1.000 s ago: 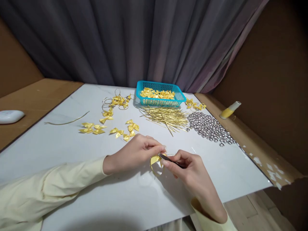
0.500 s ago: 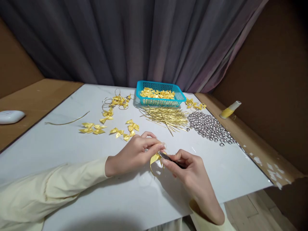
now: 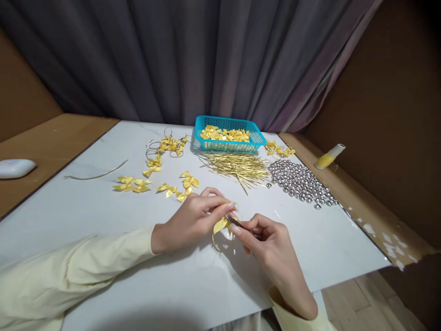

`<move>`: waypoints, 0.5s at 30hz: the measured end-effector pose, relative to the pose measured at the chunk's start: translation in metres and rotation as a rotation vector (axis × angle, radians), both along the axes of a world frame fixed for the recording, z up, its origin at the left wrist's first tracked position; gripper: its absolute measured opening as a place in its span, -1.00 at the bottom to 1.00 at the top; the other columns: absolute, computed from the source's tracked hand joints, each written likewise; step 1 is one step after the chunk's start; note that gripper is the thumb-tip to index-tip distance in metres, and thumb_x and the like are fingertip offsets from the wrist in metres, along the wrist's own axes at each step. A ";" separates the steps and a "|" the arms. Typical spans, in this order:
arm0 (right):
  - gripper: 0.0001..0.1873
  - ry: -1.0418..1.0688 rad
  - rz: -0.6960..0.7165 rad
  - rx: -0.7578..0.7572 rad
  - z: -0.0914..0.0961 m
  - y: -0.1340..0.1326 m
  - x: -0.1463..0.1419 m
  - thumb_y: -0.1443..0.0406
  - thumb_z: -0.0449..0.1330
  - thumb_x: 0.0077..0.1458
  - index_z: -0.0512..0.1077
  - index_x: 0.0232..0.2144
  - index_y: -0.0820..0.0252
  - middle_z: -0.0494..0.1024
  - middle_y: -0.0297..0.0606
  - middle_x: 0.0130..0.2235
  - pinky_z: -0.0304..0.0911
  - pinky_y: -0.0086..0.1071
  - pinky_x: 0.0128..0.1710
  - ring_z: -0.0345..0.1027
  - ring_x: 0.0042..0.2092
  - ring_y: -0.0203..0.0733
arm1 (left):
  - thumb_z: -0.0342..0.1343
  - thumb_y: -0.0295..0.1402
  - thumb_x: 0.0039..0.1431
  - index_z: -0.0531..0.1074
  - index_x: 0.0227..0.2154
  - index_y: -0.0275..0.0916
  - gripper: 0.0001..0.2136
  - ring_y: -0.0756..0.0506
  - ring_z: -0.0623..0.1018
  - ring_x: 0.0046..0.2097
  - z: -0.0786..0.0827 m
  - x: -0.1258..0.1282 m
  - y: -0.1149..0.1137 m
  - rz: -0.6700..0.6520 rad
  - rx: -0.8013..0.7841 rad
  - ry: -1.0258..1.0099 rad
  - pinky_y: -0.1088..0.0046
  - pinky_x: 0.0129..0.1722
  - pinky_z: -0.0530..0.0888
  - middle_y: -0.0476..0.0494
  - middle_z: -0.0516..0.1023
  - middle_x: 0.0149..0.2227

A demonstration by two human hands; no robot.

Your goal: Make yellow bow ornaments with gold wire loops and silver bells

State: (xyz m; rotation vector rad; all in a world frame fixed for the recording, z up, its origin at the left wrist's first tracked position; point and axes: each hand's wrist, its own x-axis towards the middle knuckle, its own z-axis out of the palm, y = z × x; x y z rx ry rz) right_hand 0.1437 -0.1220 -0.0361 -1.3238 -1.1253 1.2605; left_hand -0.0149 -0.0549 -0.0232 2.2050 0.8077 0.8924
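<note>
The left hand pinches a little yellow bow just above the table. Its thumb and first fingers are pressed together on the bow, maybe to keep it steady. The right hand holds a thin dark tool like a pencil, with its fingers closed tight around it. The tool's tip meets the bow right at the left fingertips. More bows lie just past the left knuckles. Gold pins, beads and a basket sit farther off.
</note>
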 end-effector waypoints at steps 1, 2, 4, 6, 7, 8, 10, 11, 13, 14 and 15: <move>-0.67 0.001 -0.002 0.002 0.000 0.000 -0.001 0.15 0.28 -0.13 0.26 -0.65 0.23 0.28 -0.46 -0.67 0.01 -0.49 -0.59 0.05 -0.60 -0.42 | -0.03 -0.39 0.20 0.52 -0.37 -0.25 -0.79 -0.05 0.45 -0.25 0.000 0.000 0.000 0.006 0.003 -0.009 0.42 -0.19 0.39 -0.07 0.56 -0.43; -0.67 0.002 -0.003 0.004 0.000 0.000 -0.001 0.16 0.28 -0.13 0.26 -0.64 0.23 0.27 -0.46 -0.67 0.00 -0.49 -0.60 0.04 -0.60 -0.43 | -0.02 -0.40 0.20 0.52 -0.38 -0.27 -0.79 -0.05 0.45 -0.25 0.001 0.001 -0.001 0.010 0.006 -0.016 0.43 -0.20 0.39 -0.08 0.56 -0.43; -0.68 0.008 0.001 0.007 0.000 0.000 -0.001 0.16 0.28 -0.13 0.27 -0.64 0.23 0.25 -0.47 -0.69 -0.01 -0.50 -0.61 0.02 -0.61 -0.43 | -0.02 -0.40 0.20 0.52 -0.39 -0.28 -0.79 -0.05 0.44 -0.25 0.002 0.001 -0.001 0.010 0.007 -0.022 0.45 -0.20 0.38 -0.08 0.56 -0.42; -0.68 0.018 0.009 0.006 0.000 0.000 -0.001 0.15 0.28 -0.13 0.27 -0.63 0.22 0.24 -0.48 -0.70 -0.02 -0.50 -0.63 0.01 -0.62 -0.44 | -0.02 -0.40 0.20 0.52 -0.39 -0.28 -0.79 -0.05 0.44 -0.23 0.002 0.001 -0.001 0.011 -0.008 -0.016 0.45 -0.19 0.37 -0.08 0.57 -0.41; -0.67 0.024 0.013 0.003 0.000 0.000 -0.001 0.14 0.28 -0.14 0.27 -0.63 0.22 0.24 -0.48 -0.70 -0.02 -0.50 -0.63 0.01 -0.63 -0.44 | -0.03 -0.39 0.20 0.52 -0.39 -0.27 -0.78 -0.05 0.45 -0.22 0.003 0.001 -0.001 0.014 -0.030 -0.007 0.45 -0.19 0.37 -0.08 0.57 -0.41; -0.67 0.027 0.016 0.000 -0.001 0.000 0.000 0.14 0.28 -0.14 0.27 -0.63 0.22 0.25 -0.48 -0.70 -0.02 -0.50 -0.63 0.03 -0.63 -0.44 | -0.02 -0.37 0.20 0.53 -0.39 -0.26 -0.78 -0.05 0.45 -0.22 0.004 0.001 -0.001 0.023 -0.056 0.000 0.46 -0.19 0.37 -0.07 0.57 -0.40; -0.67 0.026 0.019 -0.004 -0.002 0.000 0.001 0.13 0.28 -0.13 0.27 -0.61 0.22 0.28 -0.47 -0.68 -0.01 -0.50 -0.62 0.06 -0.63 -0.43 | -0.01 -0.32 0.19 0.53 -0.37 -0.24 -0.78 -0.05 0.47 -0.22 0.005 0.001 0.001 0.057 -0.132 0.011 0.46 -0.22 0.38 -0.07 0.57 -0.36; -0.67 0.025 0.020 -0.004 -0.003 0.000 0.003 0.12 0.28 -0.13 0.28 -0.60 0.22 0.30 -0.46 -0.68 0.00 -0.50 -0.63 0.08 -0.63 -0.42 | -0.01 -0.30 0.19 0.53 -0.36 -0.23 -0.78 -0.06 0.48 -0.22 0.006 0.001 0.001 0.072 -0.180 0.010 0.46 -0.22 0.38 -0.07 0.57 -0.34; -0.67 0.016 0.012 -0.003 -0.003 -0.002 0.006 0.11 0.28 -0.12 0.28 -0.60 0.22 0.32 -0.45 -0.67 -0.01 -0.49 -0.63 0.09 -0.63 -0.42 | 0.00 -0.26 0.19 0.53 -0.33 -0.23 -0.77 -0.06 0.50 -0.21 0.007 0.002 0.003 0.090 -0.282 -0.019 0.45 -0.19 0.39 -0.08 0.58 -0.29; -0.67 0.010 0.008 -0.003 -0.003 -0.002 0.009 0.11 0.28 -0.12 0.28 -0.60 0.22 0.32 -0.44 -0.67 -0.02 -0.49 -0.64 0.09 -0.63 -0.42 | 0.00 -0.25 0.19 0.53 -0.33 -0.24 -0.76 -0.07 0.51 -0.18 0.007 0.002 0.004 0.088 -0.333 -0.038 0.43 -0.15 0.39 -0.08 0.58 -0.27; -0.66 0.001 0.003 -0.004 -0.002 -0.003 0.012 0.11 0.28 -0.12 0.28 -0.60 0.22 0.33 -0.43 -0.67 -0.02 -0.49 -0.64 0.09 -0.63 -0.42 | 0.00 -0.24 0.19 0.53 -0.32 -0.24 -0.76 -0.08 0.50 -0.15 0.007 0.002 0.005 0.080 -0.382 -0.061 0.41 -0.11 0.38 -0.09 0.58 -0.24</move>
